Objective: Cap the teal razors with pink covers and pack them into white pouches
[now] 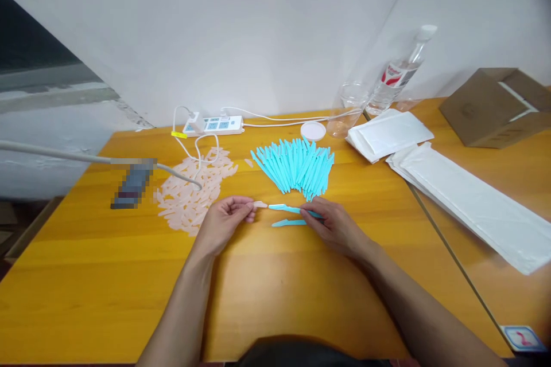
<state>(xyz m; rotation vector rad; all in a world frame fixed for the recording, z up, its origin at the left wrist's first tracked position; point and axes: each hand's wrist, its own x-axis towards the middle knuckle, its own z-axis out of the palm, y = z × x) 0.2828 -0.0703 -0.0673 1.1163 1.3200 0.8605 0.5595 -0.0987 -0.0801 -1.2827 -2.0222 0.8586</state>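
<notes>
My left hand (230, 215) pinches a small pale pink blade cover (260, 205) between thumb and fingers. Just to its right, my right hand (329, 219) grips a turquoise eyebrow razor (284, 208), its blade end pointing left. The tips of cover and razor nearly meet; whether they touch is hard to tell. A second turquoise razor (287, 223) lies below, its right end hidden by my right hand. Beyond my hands, many more razors are fanned out in a pile (297, 166). Left of my left hand spreads a heap of loose pale pink covers (189, 198).
A white power strip (226, 125) with cables stands by the wall. A blurred-out phone-like object (131, 186) lies left. A clear jar (345, 109), white lid (313, 131), bottle (396, 77), white packets (482, 200) and a cardboard box (486, 109) are rightward.
</notes>
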